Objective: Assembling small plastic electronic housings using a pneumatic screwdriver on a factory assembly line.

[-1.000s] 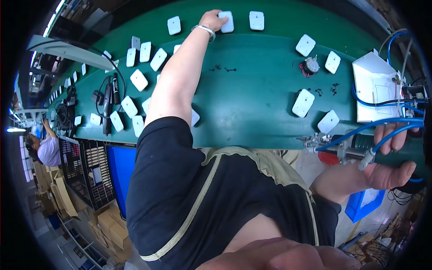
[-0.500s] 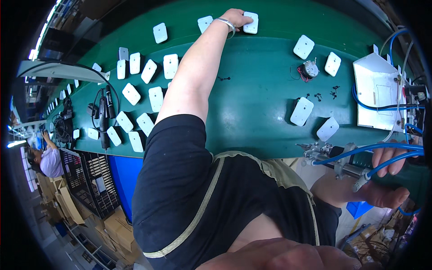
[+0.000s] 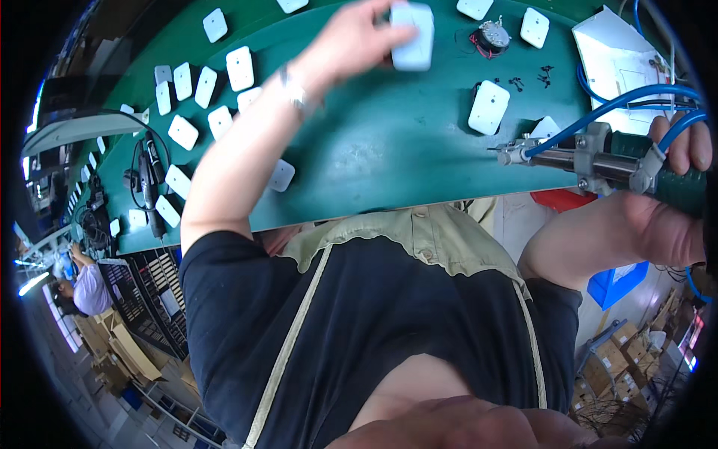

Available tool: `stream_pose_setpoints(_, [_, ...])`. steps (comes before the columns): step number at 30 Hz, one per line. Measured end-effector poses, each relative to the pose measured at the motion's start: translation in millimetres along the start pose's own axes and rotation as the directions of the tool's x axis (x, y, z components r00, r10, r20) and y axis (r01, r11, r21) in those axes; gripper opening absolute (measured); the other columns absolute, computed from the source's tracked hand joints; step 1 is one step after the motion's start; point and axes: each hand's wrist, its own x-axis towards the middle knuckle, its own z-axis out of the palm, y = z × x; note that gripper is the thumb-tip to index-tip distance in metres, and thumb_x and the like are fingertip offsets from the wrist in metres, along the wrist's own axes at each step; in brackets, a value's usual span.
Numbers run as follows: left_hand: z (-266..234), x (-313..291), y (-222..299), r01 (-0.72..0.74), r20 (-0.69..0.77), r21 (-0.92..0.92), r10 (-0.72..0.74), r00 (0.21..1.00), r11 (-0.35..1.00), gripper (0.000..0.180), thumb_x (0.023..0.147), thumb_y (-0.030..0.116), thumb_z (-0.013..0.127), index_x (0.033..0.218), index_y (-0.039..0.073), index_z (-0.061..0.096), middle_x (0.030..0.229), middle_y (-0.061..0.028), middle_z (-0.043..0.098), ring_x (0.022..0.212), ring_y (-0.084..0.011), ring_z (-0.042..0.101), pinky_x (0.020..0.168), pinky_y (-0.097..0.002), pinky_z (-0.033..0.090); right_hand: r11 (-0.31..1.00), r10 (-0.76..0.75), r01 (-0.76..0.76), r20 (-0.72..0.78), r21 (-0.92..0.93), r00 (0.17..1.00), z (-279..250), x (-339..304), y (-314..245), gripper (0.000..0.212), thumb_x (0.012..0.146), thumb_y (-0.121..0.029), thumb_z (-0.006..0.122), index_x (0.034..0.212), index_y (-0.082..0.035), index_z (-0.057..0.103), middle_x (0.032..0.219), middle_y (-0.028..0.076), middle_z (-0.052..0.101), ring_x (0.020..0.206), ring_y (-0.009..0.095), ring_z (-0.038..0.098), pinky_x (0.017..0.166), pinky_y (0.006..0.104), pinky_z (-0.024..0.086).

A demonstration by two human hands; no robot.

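Observation:
My left hand (image 3: 355,43) is closed on the edge of a white, round-cornered plastic case (image 3: 415,37) held above the green bench, its thumb across the top face. My right hand (image 3: 677,150) wraps round the green handle of an automatic screwdriver (image 3: 550,159) at the right edge. Two blue hoses run from the tool's steel barrel, and its thin tip points left over the bench. Close to the tip, another white case (image 3: 489,108) lies on the bench. Behind it are small black screws (image 3: 516,84) and a round motor (image 3: 493,36) with red and black wires.
Several white cases (image 3: 183,132) lie across the left of the green bench (image 3: 359,161). A corded black tool (image 3: 152,176) and a lamp arm (image 3: 82,136) stand there too. At the right is an open white metal box (image 3: 617,67). Another person (image 3: 91,288) works far left.
My left hand has drawn the white case from the far side of the bench toward me. My right hand has raised the screwdriver over the bench's near right edge. The view has shifted.

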Motion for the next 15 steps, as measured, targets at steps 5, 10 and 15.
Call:
stream_pose_setpoints(5, [46, -96, -17, 0.252, 0.184, -0.388, -0.194, 0.964, 0.886, 0.028, 0.079, 0.011, 0.06, 0.105, 0.007, 0.054, 0.085, -0.0012, 0.059, 0.068, -0.0071, 0.055, 0.052, -0.0215, 0.047, 1.0, 0.031, -0.031, -0.029, -0.003, 0.999, 9, -2, 6, 0.056, 0.079, -0.035, 0.055, 0.121, -0.006, 0.031, 0.083, 0.017, 0.05, 0.07, 0.026, 0.054, 0.058, 0.0369, 0.047])
stream_pose_setpoints(10, [74, -120, -31, 0.305, 0.187, -0.588, -0.241, 0.952, 0.749, 0.027, 0.08, 0.008, 0.057, 0.108, 0.009, 0.054, 0.083, 0.0005, 0.058, 0.063, -0.0049, 0.053, 0.048, -0.0189, 0.044, 0.998, 0.056, -0.056, -0.048, -0.016, 0.997, 20, -1, 12, 0.055, 0.078, -0.034, 0.056, 0.118, -0.005, 0.033, 0.083, 0.015, 0.049, 0.069, 0.023, 0.052, 0.059, 0.0345, 0.044])
stream_pose_setpoints(15, [70, -123, -21, 0.364, 0.265, -0.574, -0.254, 0.93, 0.734, 0.029, 0.079, 0.009, 0.061, 0.107, 0.009, 0.055, 0.077, 0.0029, 0.055, 0.058, -0.0018, 0.049, 0.044, -0.0157, 0.041, 0.996, 0.074, -0.077, -0.073, -0.043, 0.995, 29, 0, 15, 0.054, 0.076, -0.033, 0.058, 0.116, -0.005, 0.034, 0.082, 0.012, 0.047, 0.068, 0.02, 0.05, 0.059, 0.0321, 0.041])
